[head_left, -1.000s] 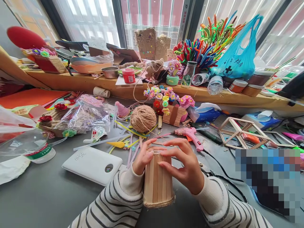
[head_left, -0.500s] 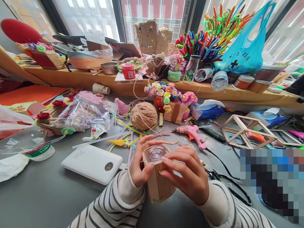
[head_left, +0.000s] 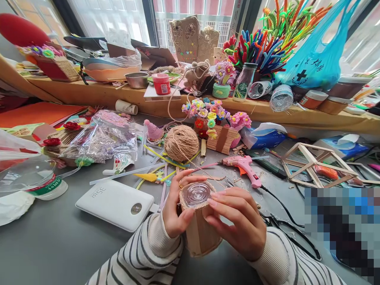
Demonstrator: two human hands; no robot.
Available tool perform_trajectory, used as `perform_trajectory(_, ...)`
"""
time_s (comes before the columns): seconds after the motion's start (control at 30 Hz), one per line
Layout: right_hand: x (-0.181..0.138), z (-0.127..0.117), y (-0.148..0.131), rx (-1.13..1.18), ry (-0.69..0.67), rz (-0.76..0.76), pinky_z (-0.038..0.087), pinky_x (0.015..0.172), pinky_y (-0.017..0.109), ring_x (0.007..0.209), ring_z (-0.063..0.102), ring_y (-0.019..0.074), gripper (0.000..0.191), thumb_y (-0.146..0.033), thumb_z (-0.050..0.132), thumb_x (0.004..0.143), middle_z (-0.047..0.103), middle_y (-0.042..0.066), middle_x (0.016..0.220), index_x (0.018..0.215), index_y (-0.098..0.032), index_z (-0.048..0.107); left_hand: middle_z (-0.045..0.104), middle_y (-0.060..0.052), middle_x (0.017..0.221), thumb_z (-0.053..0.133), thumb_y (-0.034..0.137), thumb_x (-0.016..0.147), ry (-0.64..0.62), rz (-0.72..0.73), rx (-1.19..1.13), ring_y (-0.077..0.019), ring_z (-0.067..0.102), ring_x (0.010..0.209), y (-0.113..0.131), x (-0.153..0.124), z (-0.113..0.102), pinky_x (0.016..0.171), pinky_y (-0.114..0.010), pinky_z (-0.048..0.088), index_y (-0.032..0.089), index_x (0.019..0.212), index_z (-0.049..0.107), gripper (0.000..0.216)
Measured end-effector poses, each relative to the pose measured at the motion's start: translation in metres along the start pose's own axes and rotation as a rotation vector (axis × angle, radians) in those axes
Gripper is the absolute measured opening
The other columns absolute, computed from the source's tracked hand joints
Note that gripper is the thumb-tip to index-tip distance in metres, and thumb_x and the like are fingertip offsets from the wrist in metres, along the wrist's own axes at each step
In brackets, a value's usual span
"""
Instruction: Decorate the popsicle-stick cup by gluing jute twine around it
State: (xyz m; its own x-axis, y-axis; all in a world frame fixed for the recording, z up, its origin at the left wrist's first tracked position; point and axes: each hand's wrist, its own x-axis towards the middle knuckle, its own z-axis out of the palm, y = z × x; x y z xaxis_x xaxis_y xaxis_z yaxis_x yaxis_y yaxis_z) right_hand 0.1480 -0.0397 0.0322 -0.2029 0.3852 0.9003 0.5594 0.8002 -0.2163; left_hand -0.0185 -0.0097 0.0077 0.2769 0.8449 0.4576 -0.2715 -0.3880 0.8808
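Low in the middle I hold a stick-covered container (head_left: 199,233), its sides faced with flat wooden strips. Its upward end shows clear ringed plastic (head_left: 198,194), edged with twine. My left hand (head_left: 177,208) is closed round the left side, thumb at the near edge. With its fingertips, my right hand (head_left: 240,221) presses the twine-edged right corner, thumb against the side. A twine ball (head_left: 181,143) lies beyond, and a strand runs from it toward the container. What lies under my right fingertips is hidden.
A pink glue gun (head_left: 244,168) lies behind my right hand, its black cable trailing right. A white power bank (head_left: 115,204) is left of my hands. Wooden frames (head_left: 316,164) stand at right. Pipe cleaners (head_left: 258,49) and a blue bag (head_left: 311,65) crowd the shelf.
The view has shifted slightly, so most things sit a little farther right. Both hands keep nearly the same grip on the container, with the right fingers moved slightly along its edge.
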Motion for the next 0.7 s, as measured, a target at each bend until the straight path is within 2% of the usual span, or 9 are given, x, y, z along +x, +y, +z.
perform_trajectory(0.17,-0.01,0.005,-0.001,0.159,0.059,0.145,0.056,0.08,0.035,0.092,0.061,0.0187,0.056,-0.019,0.069,0.081,0.069,0.006,0.097,0.131,-0.018,0.044,0.062,-0.014,0.117,0.06,0.054,0.078,0.015,-0.008,-0.013,-0.0317,0.06,0.107,-0.002,-0.003,0.001,0.092,-0.047,0.044,0.022,0.128,0.038,0.063)
perform_trajectory(0.23,-0.011,0.006,-0.001,0.183,0.069,0.152,0.055,0.083,0.036,0.092,0.061,0.0186,0.06,-0.019,0.069,0.081,0.069,0.006,0.099,0.134,-0.019,0.041,0.062,-0.014,0.117,0.06,0.054,0.078,0.038,0.007,-0.015,-0.0321,0.059,0.108,-0.003,-0.003,0.001,0.093,-0.047,0.043,0.022,0.128,0.039,0.064)
perform_trajectory(0.47,-0.002,0.001,-0.001,0.009,-0.05,0.04,0.053,0.083,0.029,0.092,0.059,0.0169,0.027,-0.017,0.061,0.087,0.067,0.007,0.094,0.113,-0.012,0.059,0.061,-0.013,0.119,0.06,0.053,0.078,0.024,-0.046,-0.029,-0.0302,0.059,0.107,0.0,-0.002,0.0,0.091,-0.046,0.044,0.023,0.127,0.04,0.061)
perform_trajectory(0.57,-0.003,0.0,0.0,0.016,-0.07,0.071,0.052,0.083,0.03,0.095,0.058,0.0169,0.021,-0.016,0.059,0.087,0.061,0.008,0.101,0.108,-0.014,0.062,0.062,-0.012,0.118,0.061,0.054,0.078,0.037,-0.038,-0.047,-0.0295,0.059,0.107,0.0,-0.002,0.001,0.091,-0.045,0.045,0.023,0.126,0.041,0.061)
perform_trajectory(0.7,-0.009,0.0,0.001,-0.074,-0.017,0.1,0.052,0.081,0.034,0.098,0.055,0.0186,0.021,-0.017,0.062,0.083,0.052,0.007,0.106,0.103,-0.022,0.066,0.063,-0.012,0.117,0.062,0.053,0.077,0.052,-0.035,-0.059,-0.0284,0.06,0.104,0.0,-0.002,0.002,0.088,-0.043,0.046,0.023,0.126,0.042,0.061)
